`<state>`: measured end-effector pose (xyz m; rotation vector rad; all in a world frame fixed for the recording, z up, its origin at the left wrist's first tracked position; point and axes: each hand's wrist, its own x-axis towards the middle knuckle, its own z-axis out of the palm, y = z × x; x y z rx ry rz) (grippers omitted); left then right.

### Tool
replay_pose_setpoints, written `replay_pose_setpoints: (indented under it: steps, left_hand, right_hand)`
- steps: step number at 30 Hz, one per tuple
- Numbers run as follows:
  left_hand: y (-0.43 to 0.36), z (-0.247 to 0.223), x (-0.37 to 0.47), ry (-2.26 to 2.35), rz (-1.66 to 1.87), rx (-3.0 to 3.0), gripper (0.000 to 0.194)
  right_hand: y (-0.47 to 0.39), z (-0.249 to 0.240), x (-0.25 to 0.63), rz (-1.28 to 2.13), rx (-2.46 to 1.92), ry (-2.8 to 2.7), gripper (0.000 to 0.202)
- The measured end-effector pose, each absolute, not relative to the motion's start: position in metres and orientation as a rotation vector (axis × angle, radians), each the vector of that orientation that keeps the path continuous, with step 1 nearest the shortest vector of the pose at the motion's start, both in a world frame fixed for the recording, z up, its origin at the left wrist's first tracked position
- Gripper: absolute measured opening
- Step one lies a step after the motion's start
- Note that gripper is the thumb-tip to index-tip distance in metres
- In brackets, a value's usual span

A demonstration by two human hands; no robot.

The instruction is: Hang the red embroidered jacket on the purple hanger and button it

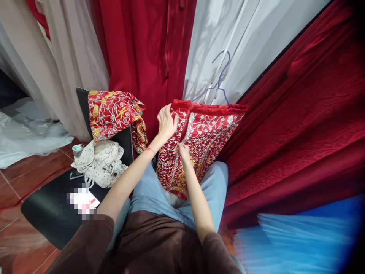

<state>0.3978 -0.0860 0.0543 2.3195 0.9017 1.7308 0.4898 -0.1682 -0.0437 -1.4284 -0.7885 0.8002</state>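
While the embroidered red garment (pixel 199 148) is kept draped over the lap on its purple hanger (pixel 219 82), its front is worked at by both hands.

Left hand (pixel 166 123) is laid flat, fingers together, on the collar edge; right hand (pixel 181 150), just below it, is pinched on the front placket. Whether the closure is fastened cannot be told. A second embroidered piece (pixel 114 114) is left on the black chair (pixel 48 213), well left of the left hand.

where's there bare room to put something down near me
The black seat is bare at its near end, between the blurred card and the seat's front edge. Tiled floor shows left of it, below the white plastic sheet. The far end is crowded by the dotted cloth and embroidered garment.
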Motion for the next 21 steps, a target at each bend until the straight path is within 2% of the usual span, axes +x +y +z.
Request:
replay_pose_setpoints:
  steps: [2, 5, 8, 11, 14, 21]
  left_hand:
    - [-0.108, 0.02, 0.384, 0.996, 1.775, 2.304, 0.048]
    - [-0.134, -0.039, 0.369, 1.04, 1.524, 2.406, 0.027]
    - [-0.145, -0.072, 0.365, 0.994, 1.175, 2.549, 0.013]
    - [-0.144, -0.07, 0.371, 0.934, 0.928, 2.674, 0.008]
    - [-0.139, -0.05, 0.375, 0.891, 0.767, 2.791, 0.012]
    - [-0.136, -0.037, 0.36, 1.015, 0.566, 2.807, 0.021]
  right_hand:
    - [-0.174, -0.042, 0.489, 0.808, -1.411, -0.803, 0.027]
    - [-0.186, -0.044, 0.484, 0.798, -1.38, -0.826, 0.028]
    - [-0.201, -0.049, 0.477, 0.781, -1.355, -0.85, 0.031]
    - [-0.217, -0.051, 0.472, 0.759, -1.357, -0.866, 0.036]
    - [-0.229, -0.047, 0.469, 0.743, -1.372, -0.885, 0.037]
    - [-0.221, -0.039, 0.444, 0.748, -1.311, -0.934, 0.034]
